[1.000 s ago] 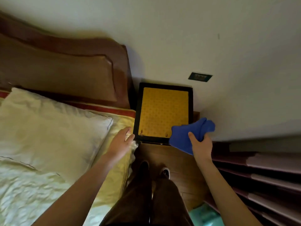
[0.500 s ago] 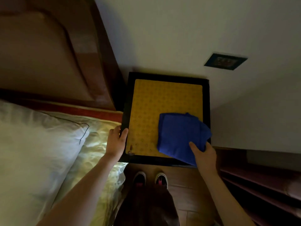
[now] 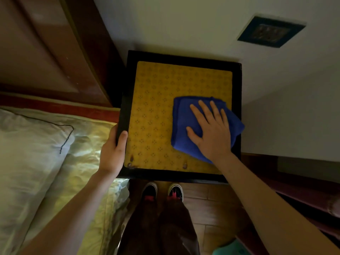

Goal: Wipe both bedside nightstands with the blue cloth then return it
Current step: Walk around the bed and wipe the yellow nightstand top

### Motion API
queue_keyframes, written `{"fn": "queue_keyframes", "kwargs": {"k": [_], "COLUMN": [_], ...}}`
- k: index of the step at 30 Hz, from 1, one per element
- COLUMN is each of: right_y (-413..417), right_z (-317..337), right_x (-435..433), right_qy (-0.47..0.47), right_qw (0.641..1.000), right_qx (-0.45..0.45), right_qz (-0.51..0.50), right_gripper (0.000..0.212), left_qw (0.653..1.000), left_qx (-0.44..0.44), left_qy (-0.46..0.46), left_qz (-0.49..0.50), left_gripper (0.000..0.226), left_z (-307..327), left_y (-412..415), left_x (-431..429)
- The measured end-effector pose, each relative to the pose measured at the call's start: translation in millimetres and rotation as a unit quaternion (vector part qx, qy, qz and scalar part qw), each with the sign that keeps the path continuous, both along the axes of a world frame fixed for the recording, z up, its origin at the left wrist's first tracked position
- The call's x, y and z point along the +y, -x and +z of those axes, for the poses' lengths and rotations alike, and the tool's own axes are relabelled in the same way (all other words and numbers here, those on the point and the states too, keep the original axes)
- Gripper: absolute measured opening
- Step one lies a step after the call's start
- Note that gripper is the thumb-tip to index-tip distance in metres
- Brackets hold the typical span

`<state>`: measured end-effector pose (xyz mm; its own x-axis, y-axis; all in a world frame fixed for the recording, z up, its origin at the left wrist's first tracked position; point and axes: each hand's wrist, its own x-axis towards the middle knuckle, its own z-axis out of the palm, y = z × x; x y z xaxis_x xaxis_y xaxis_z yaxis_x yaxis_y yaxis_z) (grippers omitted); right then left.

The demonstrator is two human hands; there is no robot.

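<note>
A nightstand [image 3: 156, 100] with a black frame and a yellow patterned top stands against the wall, straight below me. The folded blue cloth [image 3: 182, 126] lies on the right half of that top, one corner hanging over the right edge. My right hand [image 3: 209, 129] rests flat on the cloth, fingers spread, pressing it down. My left hand [image 3: 113, 150] grips the nightstand's left edge, thumb on top of the black frame.
The bed with a white pillow [image 3: 27, 153] and pale yellow sheet [image 3: 88, 162] touches the nightstand's left side, under a brown headboard [image 3: 46, 52]. A dark wall socket [image 3: 270, 32] sits upper right. Dark shelves [image 3: 303, 190] run along the right. My shoes [image 3: 161, 190] stand on the wooden floor.
The view has closed in on the nightstand. My right hand brought the cloth down onto the top and now lies flat over it. My left hand moved from the sheet to the nightstand's left edge.
</note>
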<state>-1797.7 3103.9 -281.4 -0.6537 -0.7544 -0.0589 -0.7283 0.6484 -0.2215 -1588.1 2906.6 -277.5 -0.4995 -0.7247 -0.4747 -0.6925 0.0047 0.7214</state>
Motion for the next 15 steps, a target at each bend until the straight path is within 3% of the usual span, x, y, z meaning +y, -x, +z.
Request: {"fn": "queue_keyframes", "kwargs": {"k": [9, 15], "right_y": [110, 39], "right_z": [1, 5], "right_x": [-52, -4], "right_qy": [0.031, 0.04], "right_qw": [0.994, 0.991], "right_qx": [-0.003, 0.015], "right_qz": [-0.109, -0.129], "right_gripper": [0.063, 0.059], "left_qw": [0.999, 0.997], "left_qx": [0.048, 0.073], "left_qy": [-0.01, -0.025], "left_qz": [0.01, 0.023], "left_gripper": [0.014, 0.023], "left_z": [-2, -1], "left_y": [0, 0], "left_x": [0, 1]}}
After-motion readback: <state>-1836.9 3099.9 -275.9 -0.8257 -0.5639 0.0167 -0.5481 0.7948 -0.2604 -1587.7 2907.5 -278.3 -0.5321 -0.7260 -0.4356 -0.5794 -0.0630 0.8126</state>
